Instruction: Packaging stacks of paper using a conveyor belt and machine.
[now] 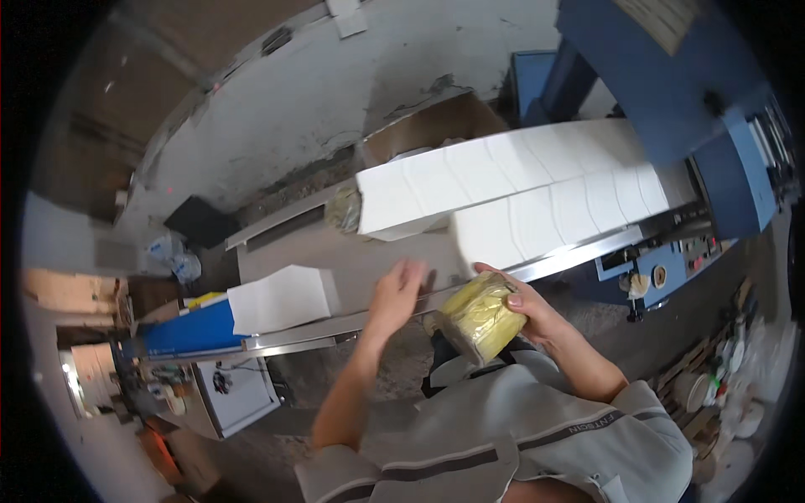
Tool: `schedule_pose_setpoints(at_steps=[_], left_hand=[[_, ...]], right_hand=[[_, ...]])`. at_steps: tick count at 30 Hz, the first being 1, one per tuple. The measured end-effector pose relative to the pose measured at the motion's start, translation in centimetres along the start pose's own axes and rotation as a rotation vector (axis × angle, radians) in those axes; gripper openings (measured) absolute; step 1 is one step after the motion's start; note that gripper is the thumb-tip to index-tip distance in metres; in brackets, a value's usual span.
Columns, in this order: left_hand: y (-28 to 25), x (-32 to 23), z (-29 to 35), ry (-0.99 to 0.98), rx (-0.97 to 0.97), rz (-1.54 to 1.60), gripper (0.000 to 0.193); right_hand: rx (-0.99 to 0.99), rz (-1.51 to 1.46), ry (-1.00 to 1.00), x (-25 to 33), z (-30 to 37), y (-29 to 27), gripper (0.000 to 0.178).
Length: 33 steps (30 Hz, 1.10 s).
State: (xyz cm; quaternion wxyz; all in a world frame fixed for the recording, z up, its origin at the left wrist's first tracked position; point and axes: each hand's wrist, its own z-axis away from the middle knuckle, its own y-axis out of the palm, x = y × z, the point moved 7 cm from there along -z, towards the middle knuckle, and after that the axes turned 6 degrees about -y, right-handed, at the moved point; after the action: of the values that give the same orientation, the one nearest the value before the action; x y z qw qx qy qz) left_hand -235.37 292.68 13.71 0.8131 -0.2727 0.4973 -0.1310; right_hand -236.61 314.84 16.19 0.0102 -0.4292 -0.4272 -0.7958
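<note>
Right hand (538,315): gripping yellow film-wrapped pack (482,318), probably firm, slick; best held by opposite sides. Left hand (396,295): over bench (348,260), blurred, closure unclear.

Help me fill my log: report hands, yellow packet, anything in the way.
Right hand holding yellow wrapped packet. Left hand blurred, apparently empty, over grey bench. White stacks occupy bench's right side.

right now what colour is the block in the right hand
The block is yellow, clearest in the head view.
</note>
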Motion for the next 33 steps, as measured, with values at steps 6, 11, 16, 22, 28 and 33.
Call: schedule_pose_setpoints(at_steps=[6,11,16,22,28,33], left_hand=[[9.3,-12.4,-0.9,0.098,0.018,-0.038,0.08],[11.0,-13.3,-1.0,0.073,-0.043,-0.113,0.076],[11.0,-13.3,-1.3,0.077,-0.059,-0.108,0.068],[7.8,-7.0,-2.5,0.102,0.019,0.302,0.067],[-3.0,9.2,-1.7,-0.168,0.085,0.581,0.08],[-10.7,14.3,0.0,-0.165,-0.272,0.315,0.068]], right_hand=[[0.098,-0.111,-0.063,3.1,4.9,-4.5,0.089],[0.018,-0.137,-0.067,4.3,7.1,-8.1,0.1],[0.076,-0.098,-0.044,4.4,6.5,-7.7,0.095],[0.128,-0.134,-0.017,1.9,2.3,-5.3,0.095],[0.052,-0.099,-0.013,1.0,0.6,-5.0,0.098],[-0.018,-0.04,-0.067,1.6,0.4,-4.5,0.095]])
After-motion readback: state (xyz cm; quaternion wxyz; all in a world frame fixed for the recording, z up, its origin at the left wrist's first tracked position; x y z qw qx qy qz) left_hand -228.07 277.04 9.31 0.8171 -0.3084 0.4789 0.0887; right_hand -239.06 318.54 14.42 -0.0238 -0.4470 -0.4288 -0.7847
